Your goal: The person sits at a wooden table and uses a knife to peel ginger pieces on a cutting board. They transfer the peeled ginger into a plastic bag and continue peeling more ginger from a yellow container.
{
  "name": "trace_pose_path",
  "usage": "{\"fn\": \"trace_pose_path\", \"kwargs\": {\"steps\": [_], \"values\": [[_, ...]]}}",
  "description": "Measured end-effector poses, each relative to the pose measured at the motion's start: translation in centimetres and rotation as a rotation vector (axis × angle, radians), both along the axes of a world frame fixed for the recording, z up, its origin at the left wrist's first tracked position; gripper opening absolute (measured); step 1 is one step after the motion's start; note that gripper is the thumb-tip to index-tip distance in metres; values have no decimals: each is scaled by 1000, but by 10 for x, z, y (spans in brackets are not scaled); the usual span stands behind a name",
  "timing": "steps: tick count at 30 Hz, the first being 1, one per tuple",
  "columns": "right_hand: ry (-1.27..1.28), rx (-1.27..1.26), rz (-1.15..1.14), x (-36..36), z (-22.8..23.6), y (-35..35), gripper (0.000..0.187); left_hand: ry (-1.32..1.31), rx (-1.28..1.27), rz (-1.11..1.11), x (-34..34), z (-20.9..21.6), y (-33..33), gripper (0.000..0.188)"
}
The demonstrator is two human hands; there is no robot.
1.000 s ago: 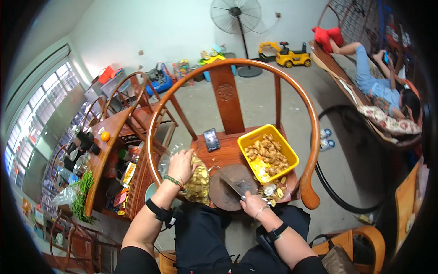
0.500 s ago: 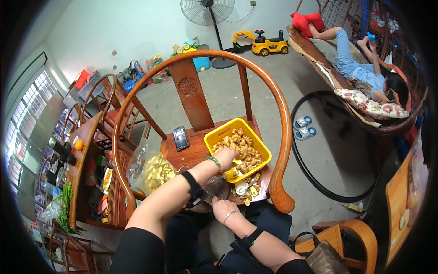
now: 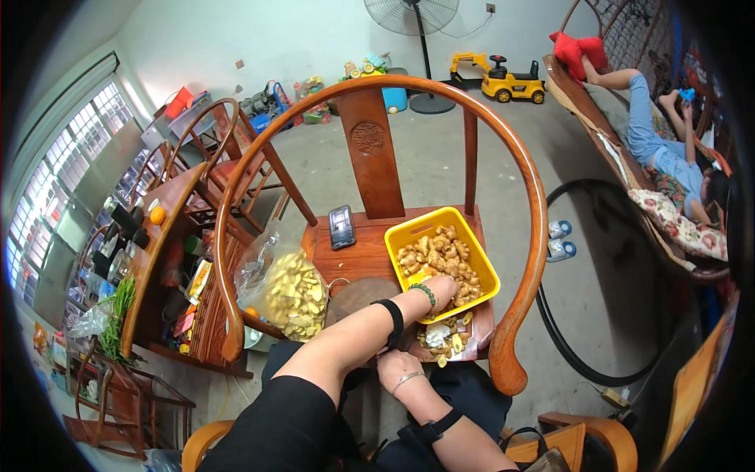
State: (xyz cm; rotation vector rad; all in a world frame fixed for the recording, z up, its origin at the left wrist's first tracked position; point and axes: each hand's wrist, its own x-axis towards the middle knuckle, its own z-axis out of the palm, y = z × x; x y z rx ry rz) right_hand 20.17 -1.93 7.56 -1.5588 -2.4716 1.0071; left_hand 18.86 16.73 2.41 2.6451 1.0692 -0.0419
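The left hand (image 3: pixel 442 289) reaches into the yellow basket (image 3: pixel 481 259) of ginger roots (image 3: pixel 436 256), fingers curled among roots at its near edge; the right hand (image 3: pixel 397 370) rests nearer the body, grip hidden.

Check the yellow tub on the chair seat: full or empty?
Roughly full: the yellow tub holds a pile of ginger pieces across its floor, and the left hand reaches in.

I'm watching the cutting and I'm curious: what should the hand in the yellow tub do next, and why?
Probably close the left hand on one ginger piece and lift it out of the yellow tub. Its fingers are already down among the pieces, while the right hand rests near the round board.
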Motion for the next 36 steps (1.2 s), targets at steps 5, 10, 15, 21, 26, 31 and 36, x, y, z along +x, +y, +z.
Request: {"fn": "trace_pose_path", "kwargs": {"steps": [5, 10, 15, 21, 26, 31, 36], "values": [[31, 57, -51, 6, -11, 3, 29, -287, 26, 133, -8, 59, -12, 25], [13, -7, -195, 18, 5, 5, 36, -729, 13, 526, -60, 120, -56, 32], [101, -58, -334, 25, -4, 3, 43, -969, -397, 951, -143, 85, -114, 29], [137, -53, -385, 28, -2, 2, 48, -1140, -813, 1158, -162, 16, -152, 31], [143, -26, -364, 30, -8, -1, 45, -1047, -873, 1171, -159, -4, -163, 25], [190, 29, -369, 34, -22, -1, 42, -731, -638, 1221, -157, 25, -172, 28], [189, -17, -403, 33, -7, -3, 37, -545, 212, 842, -175, 25, -188, 27]]}}
